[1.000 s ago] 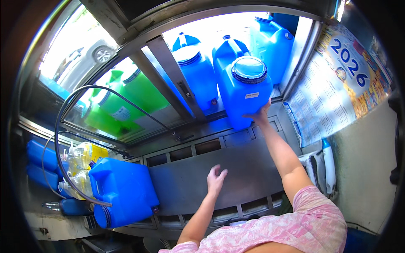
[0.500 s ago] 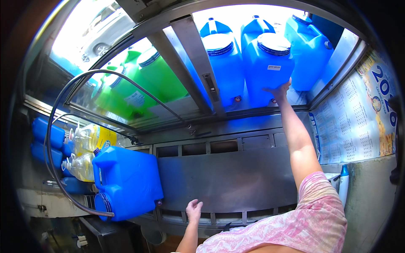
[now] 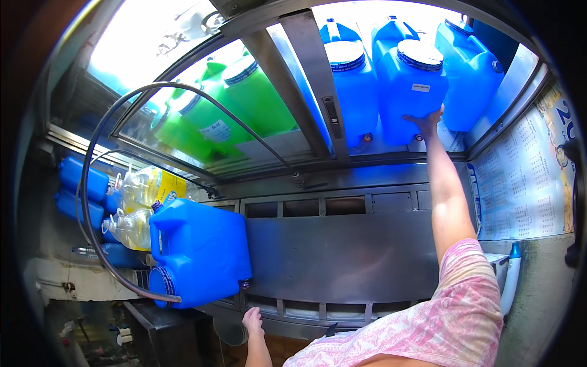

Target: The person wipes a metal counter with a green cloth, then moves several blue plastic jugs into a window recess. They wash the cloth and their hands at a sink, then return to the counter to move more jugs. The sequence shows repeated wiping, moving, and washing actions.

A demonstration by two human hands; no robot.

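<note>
At the far right, the right hand point(image 3: 426, 124), grip spread, touches the lower front of a wide-capped blue jerrycan point(image 3: 406, 95) at the open window point(image 3: 310, 73) between two other jerrycans point(image 3: 353, 98), while the left hand point(image 3: 252, 320) (spread or pressed together, I cannot tell) hangs near-left of the steel desk point(image 3: 342, 251).

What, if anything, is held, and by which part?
The right hand touches the white-labelled blue jug low on its right front; whether it grips cannot be told. The left hand holds nothing.
</note>
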